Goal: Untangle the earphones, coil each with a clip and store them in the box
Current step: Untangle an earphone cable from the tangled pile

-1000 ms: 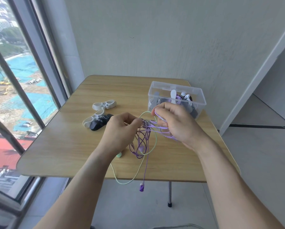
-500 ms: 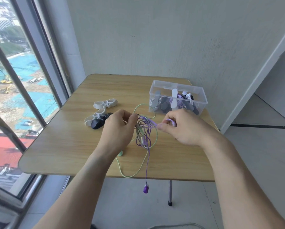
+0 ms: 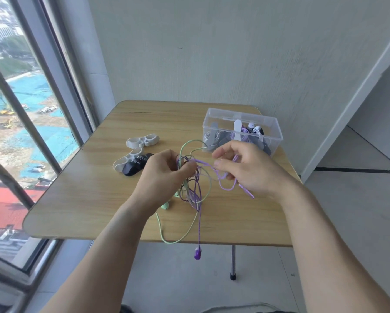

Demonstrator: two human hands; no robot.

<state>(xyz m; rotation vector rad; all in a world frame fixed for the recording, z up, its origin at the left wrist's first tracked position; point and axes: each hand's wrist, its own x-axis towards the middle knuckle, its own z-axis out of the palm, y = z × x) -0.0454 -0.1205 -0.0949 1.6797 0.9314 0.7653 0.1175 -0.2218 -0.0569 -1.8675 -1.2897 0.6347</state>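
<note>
Head view: the left hand (image 3: 166, 175) pinches the knot of the tangled earphones (image 3: 192, 188) above the surface (image 3: 87, 199), fingers curled tight on the cords. The right hand (image 3: 246, 170), which a moment ago sat close against the knot, has drawn off to the right with a purple strand (image 3: 225, 188) held in a loose finger-and-thumb grip; judged, one loop is being worked free but untangling is far from done. The green cord (image 3: 178, 239) and a purple plug (image 3: 197, 254) hang past the edge. Spare clips (image 3: 142, 142) lie unused; the box (image 3: 243, 129) already holds coiled sets. Crossings behind the left fingers are hidden.
</note>
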